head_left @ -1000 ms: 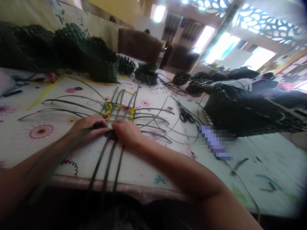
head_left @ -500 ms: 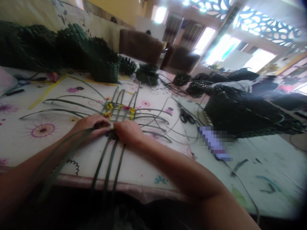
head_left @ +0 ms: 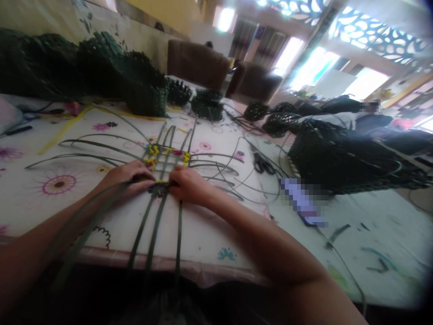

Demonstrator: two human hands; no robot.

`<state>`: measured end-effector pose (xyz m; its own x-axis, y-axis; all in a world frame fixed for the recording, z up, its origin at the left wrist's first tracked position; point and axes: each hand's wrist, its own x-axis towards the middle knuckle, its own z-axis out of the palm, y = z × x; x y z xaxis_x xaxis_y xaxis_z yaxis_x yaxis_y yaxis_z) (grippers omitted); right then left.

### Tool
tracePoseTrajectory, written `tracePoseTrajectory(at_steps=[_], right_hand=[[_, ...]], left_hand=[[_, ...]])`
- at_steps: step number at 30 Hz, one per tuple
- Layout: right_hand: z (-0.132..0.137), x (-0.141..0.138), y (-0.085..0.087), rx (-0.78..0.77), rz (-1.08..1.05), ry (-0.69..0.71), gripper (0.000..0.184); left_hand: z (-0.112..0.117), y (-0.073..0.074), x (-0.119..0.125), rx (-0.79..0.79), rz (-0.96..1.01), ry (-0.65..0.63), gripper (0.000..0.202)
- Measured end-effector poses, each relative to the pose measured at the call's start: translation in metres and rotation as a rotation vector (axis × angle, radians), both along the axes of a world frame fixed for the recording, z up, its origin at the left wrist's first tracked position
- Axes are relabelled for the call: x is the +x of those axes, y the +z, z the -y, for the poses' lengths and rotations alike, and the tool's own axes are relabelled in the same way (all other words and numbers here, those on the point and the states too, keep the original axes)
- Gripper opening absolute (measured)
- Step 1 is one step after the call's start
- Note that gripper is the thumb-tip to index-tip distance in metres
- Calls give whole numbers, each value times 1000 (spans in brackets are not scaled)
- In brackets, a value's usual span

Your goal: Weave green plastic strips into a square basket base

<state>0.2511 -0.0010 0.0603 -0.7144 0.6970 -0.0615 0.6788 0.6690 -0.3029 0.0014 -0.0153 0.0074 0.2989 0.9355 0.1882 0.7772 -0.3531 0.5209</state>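
Nearest, the worktop ends at a pinkish edge on the near side of the woven grid; long green strips run from the grid over that edge and could snag there. At the grid's near side, the left hand and right hand are slightly apart, fingers apparently pinching a short yellow strip laid across the green ones; the grip is partly hidden. The grid lies flat on the worktop, between and beyond the hands. It looks light, springy and perhaps slick, likely to skew if tugged; its yellow-wrapped corners seem the surest hold. Side strips fan out left and right of it, wanting width. Room to move seems greater left of the grid; to its right lie scissors and a large dark basket. More baskets stand beyond the grid, with brown chairs farther still.
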Motion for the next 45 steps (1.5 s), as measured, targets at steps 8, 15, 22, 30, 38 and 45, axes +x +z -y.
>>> tracePoseTrajectory(at_steps=[8,15,22,30,38,45], right_hand=[[8,-4,-5,77,141,-39,31],[12,-12,-5,19,126,-118,31],[14,-14,-3,-3,135,-165,36],[6,-15,-13,82,140,-5,35],[-3,-19,-2,-28,101,-100,33],[-6,-16,-10,-156,-58,-169,33]], left_hand=[[-1,-5,-1,40,54,-4,36],[-12,-19,-5,64,71,-15,38],[-14,-21,-7,94,71,-45,41],[-13,-16,-6,77,57,-50,40],[-7,-15,-18,44,100,-108,46],[38,5,-35,203,103,23,35]])
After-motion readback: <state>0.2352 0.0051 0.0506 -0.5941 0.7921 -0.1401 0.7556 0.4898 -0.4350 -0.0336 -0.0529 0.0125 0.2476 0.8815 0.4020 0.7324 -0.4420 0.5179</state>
